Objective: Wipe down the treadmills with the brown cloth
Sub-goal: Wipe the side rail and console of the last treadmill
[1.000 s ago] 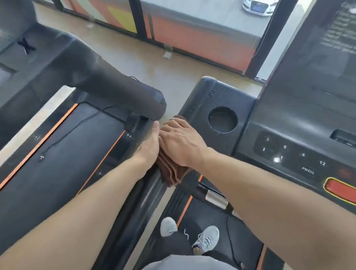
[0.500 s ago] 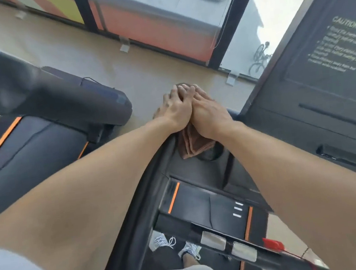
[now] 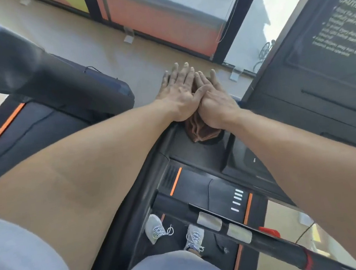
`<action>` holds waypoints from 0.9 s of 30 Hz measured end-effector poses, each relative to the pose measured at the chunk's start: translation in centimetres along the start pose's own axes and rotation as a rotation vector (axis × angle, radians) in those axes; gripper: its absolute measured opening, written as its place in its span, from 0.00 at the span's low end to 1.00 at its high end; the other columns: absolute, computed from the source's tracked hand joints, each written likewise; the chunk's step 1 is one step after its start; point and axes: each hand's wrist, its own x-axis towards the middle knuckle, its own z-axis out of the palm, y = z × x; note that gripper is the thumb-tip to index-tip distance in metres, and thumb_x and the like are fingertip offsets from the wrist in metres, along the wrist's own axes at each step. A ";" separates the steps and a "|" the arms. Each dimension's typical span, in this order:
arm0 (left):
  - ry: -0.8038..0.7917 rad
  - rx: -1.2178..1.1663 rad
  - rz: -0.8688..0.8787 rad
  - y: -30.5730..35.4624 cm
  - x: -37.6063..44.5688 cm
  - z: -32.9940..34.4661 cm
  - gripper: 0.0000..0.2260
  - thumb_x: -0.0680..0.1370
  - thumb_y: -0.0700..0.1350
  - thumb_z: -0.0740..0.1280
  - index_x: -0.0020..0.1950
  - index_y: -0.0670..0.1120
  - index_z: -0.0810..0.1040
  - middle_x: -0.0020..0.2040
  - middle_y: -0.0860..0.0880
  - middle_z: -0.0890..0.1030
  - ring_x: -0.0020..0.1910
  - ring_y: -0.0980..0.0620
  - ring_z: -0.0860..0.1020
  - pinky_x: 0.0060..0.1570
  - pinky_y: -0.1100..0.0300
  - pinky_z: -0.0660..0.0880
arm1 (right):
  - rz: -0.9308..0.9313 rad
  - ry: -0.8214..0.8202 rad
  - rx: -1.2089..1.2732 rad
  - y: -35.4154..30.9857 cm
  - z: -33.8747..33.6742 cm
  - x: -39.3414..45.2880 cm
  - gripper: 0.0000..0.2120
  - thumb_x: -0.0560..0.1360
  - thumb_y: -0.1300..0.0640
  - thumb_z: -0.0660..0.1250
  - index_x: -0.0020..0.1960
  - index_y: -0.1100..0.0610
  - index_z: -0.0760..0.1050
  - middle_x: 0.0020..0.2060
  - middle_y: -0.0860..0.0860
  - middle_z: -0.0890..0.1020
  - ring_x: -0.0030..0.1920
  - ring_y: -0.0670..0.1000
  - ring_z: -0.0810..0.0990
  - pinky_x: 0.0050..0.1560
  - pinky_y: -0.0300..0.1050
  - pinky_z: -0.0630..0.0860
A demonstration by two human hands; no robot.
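Note:
The brown cloth (image 3: pixel 203 130) lies folded on the far left corner of the black treadmill console (image 3: pixel 187 149). Both hands press flat on it side by side, fingers straight and pointing away from me. My left hand (image 3: pixel 179 92) overlaps the thumb side of my right hand (image 3: pixel 212 103). Only the cloth's near folds stick out below my right wrist; the rest is hidden under the hands.
The console's upright panel with a caution label (image 3: pixel 337 32) rises at the right. A neighbouring treadmill's black handrail (image 3: pixel 60 82) and belt (image 3: pixel 27 135) lie at the left. Below are the treadmill's front cover (image 3: pixel 203 187), a crossbar (image 3: pixel 240 228) and my shoes (image 3: pixel 157 228). Windows stand beyond the floor.
Both hands have slid the cloth away from me, from beside the cup holder to the console's far corner. My fingers have flattened out, and the view has tilted down.

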 end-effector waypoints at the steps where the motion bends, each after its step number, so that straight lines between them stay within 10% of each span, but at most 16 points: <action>1: 0.003 0.016 0.016 0.2 -0.9 0.2 0.37 0.82 0.68 0.40 0.84 0.46 0.40 0.84 0.50 0.37 0.81 0.49 0.33 0.79 0.48 0.33 | -0.007 -0.008 0.003 -0.3 0.0 -0.9 0.38 0.76 0.44 0.37 0.84 0.55 0.37 0.84 0.51 0.39 0.82 0.55 0.33 0.82 0.57 0.40; 12: -0.019 0.063 0.032 2.0 -9.5 2.6 0.32 0.85 0.63 0.40 0.84 0.47 0.44 0.84 0.54 0.41 0.81 0.58 0.34 0.79 0.53 0.33 | -0.056 -0.115 0.155 -2.1 -2.4 -10.4 0.30 0.85 0.46 0.48 0.85 0.52 0.46 0.84 0.49 0.46 0.83 0.49 0.42 0.83 0.48 0.42; 19: 0.016 -0.010 0.061 2.6 -14.1 4.9 0.26 0.87 0.57 0.44 0.83 0.49 0.55 0.84 0.55 0.50 0.82 0.60 0.42 0.80 0.56 0.37 | -0.056 -0.079 0.171 -3.6 -2.3 -14.9 0.24 0.83 0.46 0.55 0.76 0.53 0.70 0.71 0.53 0.77 0.73 0.54 0.70 0.74 0.48 0.62; 24: 0.267 -0.079 0.147 1.6 -15.7 4.5 0.30 0.84 0.58 0.45 0.72 0.47 0.77 0.73 0.50 0.76 0.75 0.52 0.70 0.75 0.54 0.62 | -0.001 -0.228 -0.026 -5.0 -4.0 -14.0 0.33 0.80 0.31 0.54 0.74 0.51 0.72 0.68 0.53 0.79 0.69 0.57 0.75 0.68 0.54 0.72; 27: 0.414 -0.073 0.147 -0.8 -16.6 6.1 0.23 0.84 0.54 0.52 0.74 0.45 0.73 0.77 0.48 0.70 0.76 0.48 0.68 0.76 0.49 0.64 | 0.049 -0.204 -0.073 -6.7 -1.8 -14.1 0.46 0.79 0.26 0.49 0.82 0.60 0.57 0.78 0.57 0.67 0.78 0.58 0.65 0.77 0.53 0.60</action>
